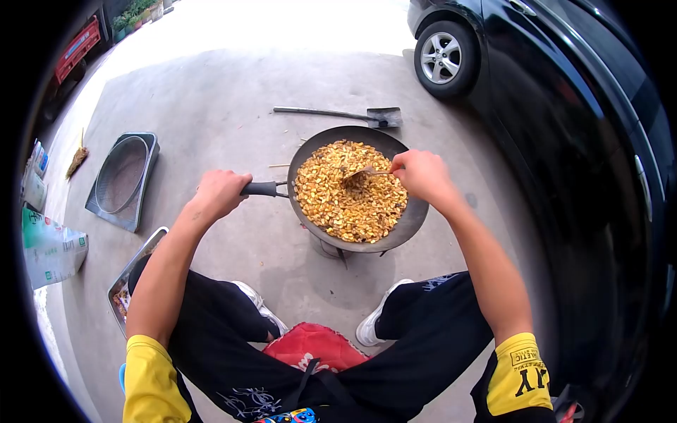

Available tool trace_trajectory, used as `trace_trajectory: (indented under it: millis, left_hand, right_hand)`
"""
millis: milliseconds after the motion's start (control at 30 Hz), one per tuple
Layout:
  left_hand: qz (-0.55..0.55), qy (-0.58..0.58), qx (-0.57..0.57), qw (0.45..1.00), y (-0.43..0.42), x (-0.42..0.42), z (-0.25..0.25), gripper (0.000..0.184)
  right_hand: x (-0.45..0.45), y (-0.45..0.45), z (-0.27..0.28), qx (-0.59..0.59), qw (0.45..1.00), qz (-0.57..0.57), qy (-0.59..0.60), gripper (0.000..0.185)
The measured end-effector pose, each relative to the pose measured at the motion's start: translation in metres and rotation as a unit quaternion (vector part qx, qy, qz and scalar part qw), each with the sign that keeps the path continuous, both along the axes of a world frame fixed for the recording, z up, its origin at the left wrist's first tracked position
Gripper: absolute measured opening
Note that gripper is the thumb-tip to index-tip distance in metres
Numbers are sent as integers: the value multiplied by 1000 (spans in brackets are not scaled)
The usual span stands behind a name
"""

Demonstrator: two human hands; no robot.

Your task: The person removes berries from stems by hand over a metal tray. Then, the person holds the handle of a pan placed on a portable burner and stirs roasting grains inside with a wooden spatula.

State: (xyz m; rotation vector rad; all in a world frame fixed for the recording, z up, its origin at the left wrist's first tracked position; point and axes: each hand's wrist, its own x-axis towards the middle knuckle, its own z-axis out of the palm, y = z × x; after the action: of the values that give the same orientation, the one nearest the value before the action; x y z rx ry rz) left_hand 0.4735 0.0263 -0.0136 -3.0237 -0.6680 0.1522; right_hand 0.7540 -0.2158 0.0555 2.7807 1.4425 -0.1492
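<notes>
A dark wok (415,224) rests on a small stove (324,247), filled with golden-brown kernels (331,204) that look like corn. My left hand (222,192) is wrapped round the black handle (259,188) on the wok's left side. Over the right rim, my right hand (423,175) is closed on the thin handle of a wooden spatula (367,172). The spatula's blade is partly sunk in the middle of the kernels, where some darker ones show. Most of the stove is hidden beneath the wok.
A small shovel (384,118) lies on the concrete beyond the wok. To the left are a tray with a round sieve (147,151), a metal tray (115,282) and a printed bag (53,243). A black car (550,141) stands along the right.
</notes>
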Motion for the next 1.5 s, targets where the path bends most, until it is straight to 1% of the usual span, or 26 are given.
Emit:
trace_trajectory:
  millis: [167,233,300,333,367,500,567,633,733,800,833,900,933,1000,1100,1167,1233,1300,1500]
  left_hand:
    - [-8,12,0,1000,1,2,2,16]
    - [1,20,6,1000,0,2,3,16]
    - [2,6,6,1000,-1,0,3,16]
    - [-2,-2,0,1000,0,0,1,15]
    - [-1,-2,1,1000,2,0,-2,15]
    - [5,-9,-10,1000,3,1,-4,13]
    - [3,-4,-10,1000,2,3,-3,12]
    - [4,-26,-10,1000,3,1,-7,12]
    - [16,-22,-13,1000,0,1,-4,12]
    - [14,-18,-18,1000,1,1,-5,13]
    - [14,-13,-17,1000,3,2,-6,14]
    - [13,-17,-19,1000,4,2,-10,16]
    - [8,-11,-12,1000,4,3,-9,16]
    - [8,-4,0,1000,3,3,-4,16]
    - [24,28,8,999,-1,4,2,15]
    - [6,-4,4,1000,1,4,-4,16]
    - [8,-1,4,1000,-3,6,1,15]
    - [15,4,5,1000,-2,3,1,15]
    - [11,-21,-9,1000,1,5,-6,16]
  right_hand:
    - [5,34,5,-7,999,-39,38,18]
    - [4,52,-1,-2,999,-42,33,21]
    - [6,69,-24,-43,999,-4,-19,23]
    - [1,75,-30,-68,997,-24,-37,26]
    - [0,76,-35,-66,997,-23,-36,26]
    - [-22,55,-29,-103,993,4,-51,29]
    - [-25,36,-29,-106,994,-2,-23,20]
    - [-23,13,-30,-104,994,-14,-24,21]
    - [-18,-26,-27,-111,993,-47,-5,26]
    - [-15,-48,-24,-94,994,-50,23,22]
    - [-17,-54,-12,-97,994,-51,22,22]
    - [-20,-62,13,-41,996,-59,59,17]
    - [-14,-61,12,-10,997,-51,64,14]
    - [-17,-44,19,6,998,-34,53,14]
    - [-28,-2,10,33,999,-16,36,14]
    - [-29,27,-14,70,997,7,27,14]
    - [-32,51,-31,62,998,11,19,13]
    - [-31,50,-32,57,998,22,26,14]
    - [-23,-2,-42,4,998,34,55,16]
